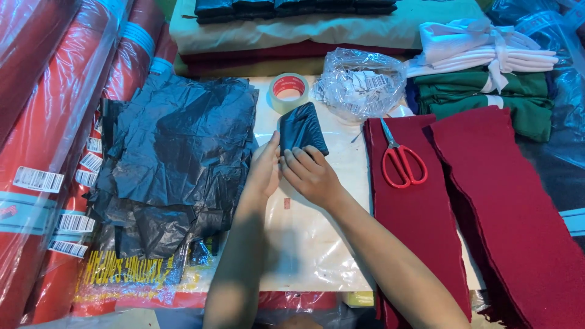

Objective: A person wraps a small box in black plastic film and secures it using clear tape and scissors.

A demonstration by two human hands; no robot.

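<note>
Small dark blue-black plastic-wrapped packet [302, 129] lies on the white plastic-covered tabletop [304, 237], just below a roll of clear tape [287, 91]. Left hand [265, 169] and right hand [311, 173] both pinch its lower edge, fingers closed on the wrap. Risk: slick film may unfold if grip loosens. Red-handled scissors [399, 159] rest on maroon felt strips [420, 213], near.
</note>
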